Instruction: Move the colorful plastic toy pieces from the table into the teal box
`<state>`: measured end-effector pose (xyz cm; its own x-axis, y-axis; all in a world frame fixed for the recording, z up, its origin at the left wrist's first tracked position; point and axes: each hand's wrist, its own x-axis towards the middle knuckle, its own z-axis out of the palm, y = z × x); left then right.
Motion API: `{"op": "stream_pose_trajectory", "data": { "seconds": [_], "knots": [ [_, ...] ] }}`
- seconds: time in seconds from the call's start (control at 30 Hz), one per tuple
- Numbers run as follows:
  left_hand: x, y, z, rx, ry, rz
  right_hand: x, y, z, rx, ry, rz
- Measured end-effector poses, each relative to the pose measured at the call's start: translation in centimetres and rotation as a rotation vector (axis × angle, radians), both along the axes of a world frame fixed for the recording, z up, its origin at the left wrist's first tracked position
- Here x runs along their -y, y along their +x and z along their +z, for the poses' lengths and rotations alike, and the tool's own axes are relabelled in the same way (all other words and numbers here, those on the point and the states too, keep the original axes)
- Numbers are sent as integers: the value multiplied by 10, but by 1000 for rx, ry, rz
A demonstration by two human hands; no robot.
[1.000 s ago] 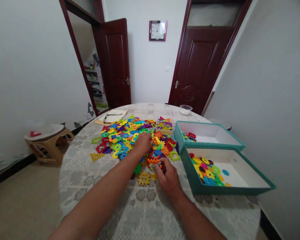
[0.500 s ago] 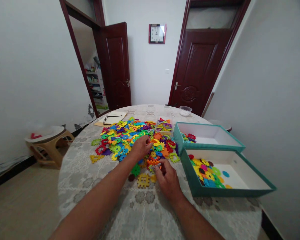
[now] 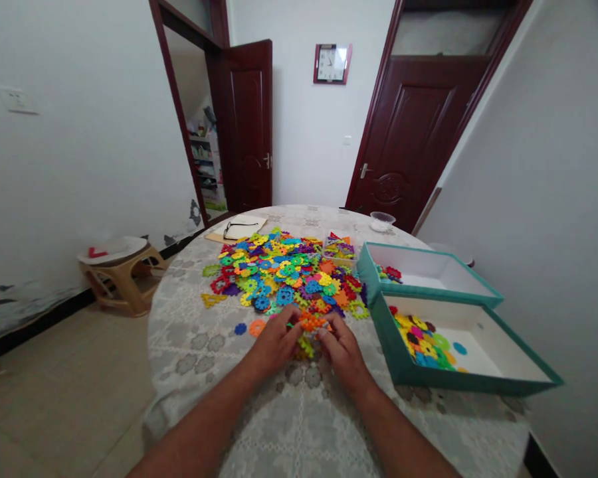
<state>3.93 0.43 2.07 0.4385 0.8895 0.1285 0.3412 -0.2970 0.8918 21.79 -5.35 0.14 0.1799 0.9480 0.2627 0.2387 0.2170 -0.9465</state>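
Note:
Between my two hands, at the near side of the pile, is a small cluster of orange and yellow-green toothed plastic building pieces (image 3: 311,323). My left hand (image 3: 278,338) pinches its left side, with a bit of green showing at the fingertips. From the right, my right hand (image 3: 343,345) grips the same cluster, thumb and fingers closed. Just beyond lies a large heap of colourful gear-shaped plastic pieces (image 3: 274,265). A blue disc (image 3: 240,328) and an orange ring-shaped piece (image 3: 257,326) lie left of my left hand. What sits beneath the cluster is partly hidden.
Two teal boxes (image 3: 468,378) stand at the right, with loose pieces inside. A clear container (image 3: 339,251) of pieces is behind the heap. Glasses (image 3: 239,227) lie on papers at the far left; a clear bowl (image 3: 381,220) stands at the back. The round table (image 3: 189,392) wears a patterned cloth.
My left hand has come back from over the heap to the cluster and now grips it opposite my right hand. The view has swung slightly left.

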Motion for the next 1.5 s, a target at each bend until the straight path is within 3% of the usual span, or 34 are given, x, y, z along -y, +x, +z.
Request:
{"op": "stream_pose_trajectory", "data": {
  "seconds": [0.1, 0.2, 0.5, 0.67, 0.83, 1.03, 1.1, 1.17, 1.3, 1.5],
  "knots": [
    [3, 4, -7, 6, -58, -59, 0, 0, 1, -38, -77, 59],
    [2, 5, -8, 16, -19, -81, -1, 0, 0, -60, -73, 26],
    [0, 10, -14, 148, 20, -20, -5, 3, -3, -239, -89, -78],
    [-2, 6, -11, 204, 55, 36, -5, 5, -2, -157, -121, -106],
    [-2, 2, -8, 224, 67, -5, -4, 7, -4, -144, -170, -48],
    [-5, -3, -11, 112, 196, -15, -2, 9, -6, -27, -147, -21],
    [-12, -9, -14, 37, 329, 45, -1, 9, -6, -3, -121, -53],
    [-24, -19, -19, -65, 490, 187, -2, 10, -7, 4, -105, -102],
    [-50, -42, -32, -360, 483, 543, -4, 11, -7, 28, -101, -144],
    [-59, -47, -39, -563, 437, 549, -3, 8, -8, 60, -95, -98]
  ]
}}
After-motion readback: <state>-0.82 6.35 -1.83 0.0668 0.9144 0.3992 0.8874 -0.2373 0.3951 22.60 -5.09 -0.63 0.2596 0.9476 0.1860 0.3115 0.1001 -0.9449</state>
